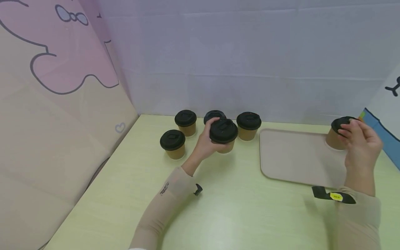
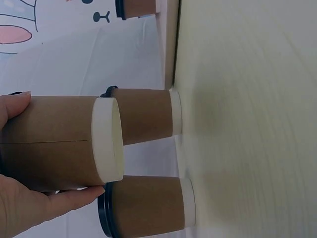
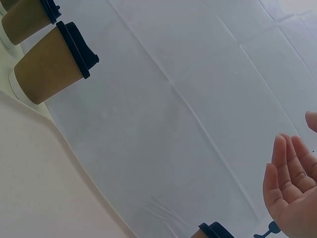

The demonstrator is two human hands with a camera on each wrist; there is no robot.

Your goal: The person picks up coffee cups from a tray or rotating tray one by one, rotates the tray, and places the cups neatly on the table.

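A brown paper coffee cup (image 1: 223,133) with a black lid is in my left hand (image 1: 207,143). Fingers and thumb wrap its sides, and in the left wrist view the white-rimmed base of this cup (image 2: 54,141) hangs clear of the tabletop. My right hand (image 1: 362,147) hovers by another lidded cup (image 1: 333,139) at the beige tray's (image 1: 293,156) far right corner. The right wrist view shows that hand (image 3: 292,191) with loosely bent fingers and nothing in them, apart from the cup's lid (image 3: 215,230).
Several more lidded cups stand on the table: one front left (image 1: 173,144), one behind it (image 1: 186,122), one partly hidden (image 1: 214,115) behind the held cup, and one (image 1: 248,125) left of the tray. A pale cloth wall (image 1: 250,62) rises at the table's back edge.
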